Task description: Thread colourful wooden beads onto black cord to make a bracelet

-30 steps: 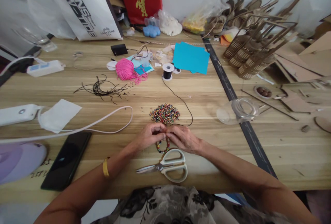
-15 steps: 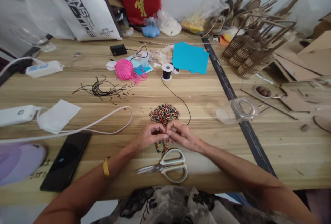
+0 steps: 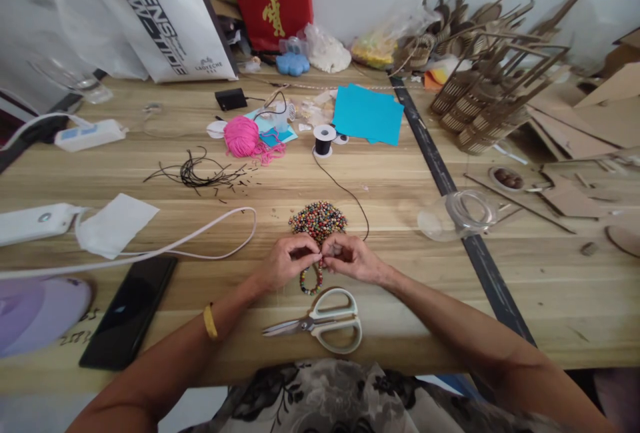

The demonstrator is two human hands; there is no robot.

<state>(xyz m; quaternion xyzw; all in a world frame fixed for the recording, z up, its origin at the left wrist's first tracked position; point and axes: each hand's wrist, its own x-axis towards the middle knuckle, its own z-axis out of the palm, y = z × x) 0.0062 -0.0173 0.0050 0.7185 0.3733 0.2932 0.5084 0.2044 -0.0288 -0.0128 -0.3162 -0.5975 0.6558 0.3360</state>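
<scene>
A small loop of strung multicoloured beads (image 3: pixel 311 291) hangs below my fingertips, close to the table. My left hand (image 3: pixel 287 261) pinches at the top of this beaded string, thumb against forefinger. Opposite it, my right hand (image 3: pixel 353 259) pinches the same spot, its fingertips almost touching the left ones. The exact bit of cord between the fingers is too small to see. Just beyond the hands lies a pile of loose beads (image 3: pixel 320 218). White-handled scissors (image 3: pixel 320 323) rest nearer to me, blades pointing left.
A spool of black cord (image 3: pixel 324 141) stands behind the beads, its tail curving right. Cut black cords (image 3: pixel 193 171), pink yarn (image 3: pixel 242 137) and blue sheets (image 3: pixel 369 115) lie farther back. A phone (image 3: pixel 127 313) and a white cable (image 3: pixel 210 236) are left; a clear plastic cup (image 3: pixel 453 214) lies right.
My fingertips have shifted slightly at the string's top, and the left thumb has drawn back a little. The bead loop now hangs rounder and more visible below the hands.
</scene>
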